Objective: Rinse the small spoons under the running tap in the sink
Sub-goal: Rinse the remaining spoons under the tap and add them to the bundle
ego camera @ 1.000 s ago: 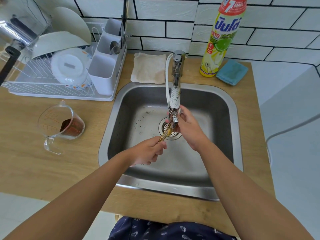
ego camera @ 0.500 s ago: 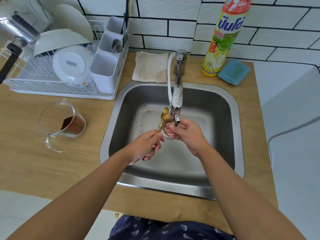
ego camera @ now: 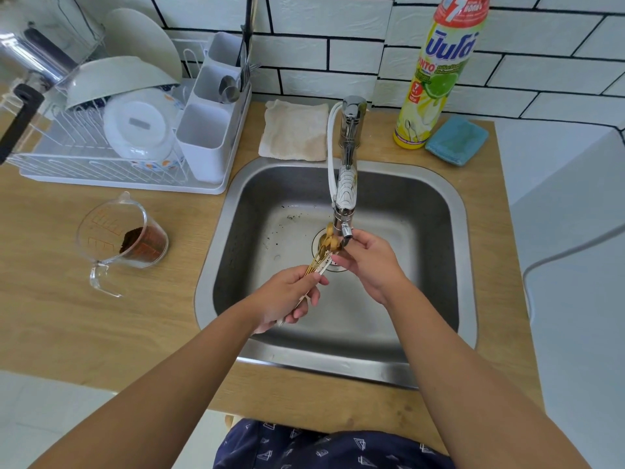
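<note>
Sink (ego camera: 449,231): brushed stainless steel, a square basin with rounded corners, set into a pale wood-grain counter (ego camera: 67,316). Dark specks lie on the basin floor left of the round drain (ego camera: 319,240). The chrome tap (ego camera: 346,184) reaches forward over the basin, with a white hose looped along its left side.

Room: the near half of the basin floor is bare below the hands. The counter's right edge ends just beyond the sink rim; its front edge runs near the person's patterned dark shorts.

Small spoons (ego camera: 326,247): a bunch of slim gold-coloured metal spoons, bowls clustered just below and left of the tap outlet, above the drain, handles slanting down-left. The left hand (ego camera: 287,296) grips the handle ends, its fingers curled round them. The right hand (ego camera: 368,262) sits beside the outlet, fingers bent, fingertips touching the spoons near the bowls. Whether water is running cannot be told.

Left of the sink stand a clear plastic measuring jug (ego camera: 121,238) holding brown grounds and a white wire dish rack (ego camera: 101,164). Behind the sink lie a beige cloth (ego camera: 294,130), a yellow dish-soap bottle (ego camera: 439,79) and a blue sponge (ego camera: 456,140).
</note>
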A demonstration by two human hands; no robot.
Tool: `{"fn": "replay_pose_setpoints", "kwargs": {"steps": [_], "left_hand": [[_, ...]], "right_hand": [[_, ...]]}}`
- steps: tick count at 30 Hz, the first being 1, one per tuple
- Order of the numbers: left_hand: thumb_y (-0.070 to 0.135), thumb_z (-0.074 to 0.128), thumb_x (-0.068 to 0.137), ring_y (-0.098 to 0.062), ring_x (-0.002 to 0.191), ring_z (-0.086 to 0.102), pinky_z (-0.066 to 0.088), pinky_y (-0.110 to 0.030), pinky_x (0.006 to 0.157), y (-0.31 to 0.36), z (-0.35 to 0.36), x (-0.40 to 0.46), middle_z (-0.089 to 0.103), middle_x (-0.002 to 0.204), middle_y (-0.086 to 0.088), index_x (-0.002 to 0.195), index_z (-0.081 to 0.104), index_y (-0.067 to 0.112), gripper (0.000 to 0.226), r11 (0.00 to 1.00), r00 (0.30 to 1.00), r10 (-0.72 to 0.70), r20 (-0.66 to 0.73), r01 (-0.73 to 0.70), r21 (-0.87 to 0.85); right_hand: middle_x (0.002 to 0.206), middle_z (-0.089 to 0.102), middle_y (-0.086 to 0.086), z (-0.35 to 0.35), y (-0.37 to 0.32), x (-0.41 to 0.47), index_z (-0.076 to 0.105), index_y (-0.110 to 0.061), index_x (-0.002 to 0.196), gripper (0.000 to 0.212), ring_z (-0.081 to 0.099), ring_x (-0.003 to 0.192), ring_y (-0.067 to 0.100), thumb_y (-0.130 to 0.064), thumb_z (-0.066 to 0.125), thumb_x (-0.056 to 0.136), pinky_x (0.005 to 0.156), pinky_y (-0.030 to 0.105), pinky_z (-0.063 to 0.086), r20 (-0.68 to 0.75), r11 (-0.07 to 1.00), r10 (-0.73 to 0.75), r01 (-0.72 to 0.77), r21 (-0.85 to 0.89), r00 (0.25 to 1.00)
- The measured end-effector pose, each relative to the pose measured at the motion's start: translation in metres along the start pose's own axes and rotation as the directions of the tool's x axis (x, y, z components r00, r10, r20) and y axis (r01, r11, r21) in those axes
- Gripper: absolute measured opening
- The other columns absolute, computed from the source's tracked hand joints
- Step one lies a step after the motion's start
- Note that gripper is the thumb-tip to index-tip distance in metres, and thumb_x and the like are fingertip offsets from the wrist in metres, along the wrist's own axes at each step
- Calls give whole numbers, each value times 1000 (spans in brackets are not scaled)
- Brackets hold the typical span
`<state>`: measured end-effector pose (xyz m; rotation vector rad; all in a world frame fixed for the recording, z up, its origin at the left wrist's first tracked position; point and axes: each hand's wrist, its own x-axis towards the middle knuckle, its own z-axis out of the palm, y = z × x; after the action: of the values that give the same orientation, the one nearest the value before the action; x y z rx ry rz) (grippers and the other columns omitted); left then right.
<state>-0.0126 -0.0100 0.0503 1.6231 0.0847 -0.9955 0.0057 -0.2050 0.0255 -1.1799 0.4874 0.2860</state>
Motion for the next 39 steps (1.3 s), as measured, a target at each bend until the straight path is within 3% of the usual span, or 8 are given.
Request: {"fn": "replay_pose_setpoints", "kwargs": {"steps": [3, 10, 17, 23, 26, 34, 36, 39], "left_hand": [[38, 46, 106, -11, 46, 42, 35, -22, 41, -1, -3, 0, 67, 84, -4, 116, 62, 15, 30, 1000, 1000, -2, -9, 2, -17], [37, 44, 107, -12, 46, 46, 40, -24, 42, 0, -1, 2, 70, 89, -5, 116, 61, 13, 31, 999, 999, 34, -30, -34, -12], [36, 48, 106, -10, 46, 46, 39, -22, 42, -1, -6, 1, 72, 91, -2, 114, 62, 13, 29, 1000, 1000, 25, -5, -25, -2], [40, 47, 105, -10, 48, 42, 33, -21, 43, 2, -4, 3, 67, 86, -3, 116, 63, 12, 34, 997, 1000, 20, -2, -20, -70], [39, 48, 105, -10, 49, 41, 32, -21, 43, 2, -5, 3, 68, 86, -3, 114, 62, 12, 32, 997, 999, 36, -19, -37, -64], [39, 49, 105, -10, 48, 34, 28, -19, 42, 3, -9, 2, 61, 80, -4, 116, 60, 14, 29, 997, 1000, 20, 0, -20, -75], [39, 48, 105, -9, 47, 33, 27, -19, 41, 4, -8, 3, 58, 76, -2, 118, 61, 14, 31, 995, 1000, 5, 14, -4, -100], [44, 48, 104, -8, 46, 31, 24, -18, 39, 6, -5, 6, 56, 73, 0, 119, 64, 10, 40, 988, 1000, -18, 20, 21, -151]], "right_hand": [[89, 80, 8, -2, -2, -2, 72, -4, 111, 16, 76, 79, 16, -4, 58, 103, 68, 23, 61, -6, 1000, 5, -5, -13, 1000], [81, 81, 4, 6, 2, -1, 77, -10, 94, 15, 74, 69, 13, -15, 64, 99, 58, 22, 57, -181, 980, -77, 41, -195, 981], [93, 79, 0, 4, 5, 0, 73, -18, 118, 26, 71, 78, 12, -10, 53, 105, 66, 24, 56, -54, 978, -100, 88, -191, 993], [70, 73, -3, 3, 4, 1, 72, -6, 104, 8, 68, 63, 7, -7, 69, 97, 61, 19, 54, -103, 977, -116, 95, -192, 988], [72, 74, -2, 1, -1, 1, 73, -8, 100, 5, 67, 63, 6, -7, 68, 98, 61, 18, 54, -88, 978, -91, 73, -195, 992], [82, 75, -5, 1, -6, -2, 78, -25, 102, 25, 64, 70, 6, -13, 56, 105, 63, 21, 53, 40, 967, -66, 74, -244, 997], [79, 75, -12, 3, -4, -3, 78, -32, 98, 22, 63, 70, 3, -18, 62, 103, 62, 18, 50, 21, 950, -86, 88, -300, 996], [82, 76, -10, 4, -4, -2, 79, -27, 97, 9, 66, 70, 2, -20, 76, 93, 62, 13, 50, -13, 946, -131, 121, -301, 991]]}}
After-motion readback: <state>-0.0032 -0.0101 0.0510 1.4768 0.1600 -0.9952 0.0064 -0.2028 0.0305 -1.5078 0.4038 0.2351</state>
